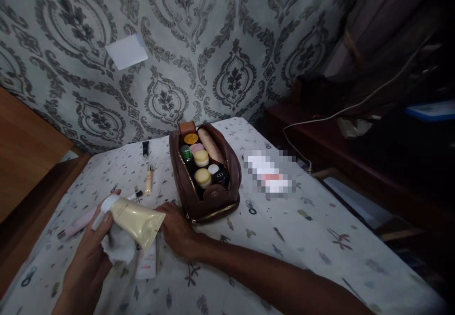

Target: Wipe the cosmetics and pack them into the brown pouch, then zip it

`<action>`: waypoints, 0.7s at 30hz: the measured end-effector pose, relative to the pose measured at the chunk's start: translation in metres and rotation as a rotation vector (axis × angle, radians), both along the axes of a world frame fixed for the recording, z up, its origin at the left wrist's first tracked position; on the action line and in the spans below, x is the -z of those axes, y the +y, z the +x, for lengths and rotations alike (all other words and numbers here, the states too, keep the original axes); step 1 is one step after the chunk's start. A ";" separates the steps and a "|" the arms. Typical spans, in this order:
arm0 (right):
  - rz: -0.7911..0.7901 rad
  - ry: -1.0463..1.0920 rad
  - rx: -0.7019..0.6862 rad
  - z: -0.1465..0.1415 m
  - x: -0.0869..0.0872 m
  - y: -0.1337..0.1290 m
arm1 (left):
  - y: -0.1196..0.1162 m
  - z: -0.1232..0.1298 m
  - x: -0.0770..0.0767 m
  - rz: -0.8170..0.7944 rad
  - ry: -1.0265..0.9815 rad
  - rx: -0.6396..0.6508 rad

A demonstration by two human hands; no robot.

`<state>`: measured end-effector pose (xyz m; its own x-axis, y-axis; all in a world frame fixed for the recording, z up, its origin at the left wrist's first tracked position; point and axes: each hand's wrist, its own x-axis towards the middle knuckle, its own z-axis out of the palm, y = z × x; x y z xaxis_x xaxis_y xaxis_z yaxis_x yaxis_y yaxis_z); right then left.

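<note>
My left hand (90, 253) is closed around the white-capped end of a pale yellow squeeze tube (133, 217), whose flat end points right. A crumpled white wipe (119, 244) hangs below the tube, against the same hand. My right hand (177, 232) is low over the bed sheet, just left of the brown toiletry bag (209, 206); its fingertips are partly hidden behind the yellow tube. A white tube with red print (146, 264) lies below, partly covered. The bag is unzipped and holds several jars, a green-capped bottle (186, 152) and a beige tube (210, 145).
On the patterned sheet (284, 263) lie a small black tube (145, 150), a slim beige tube (148, 180) and a pink tube (80, 222). A blurred-out white item (268, 175) is right of the bag. Patterned wall behind, wooden panel (28, 149) at left, white cable (341, 111) at right.
</note>
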<state>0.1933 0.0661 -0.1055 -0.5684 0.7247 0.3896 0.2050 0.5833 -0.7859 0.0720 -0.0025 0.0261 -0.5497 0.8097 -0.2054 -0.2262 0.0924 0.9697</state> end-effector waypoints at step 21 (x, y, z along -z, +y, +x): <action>-0.019 0.036 0.025 -0.005 0.007 0.003 | 0.006 0.007 -0.009 0.059 0.208 0.032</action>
<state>0.1885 0.0696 -0.1121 -0.5357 0.7460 0.3955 0.1910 0.5633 -0.8039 0.0788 0.0040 0.0355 -0.5494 0.8345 -0.0424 -0.0190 0.0383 0.9991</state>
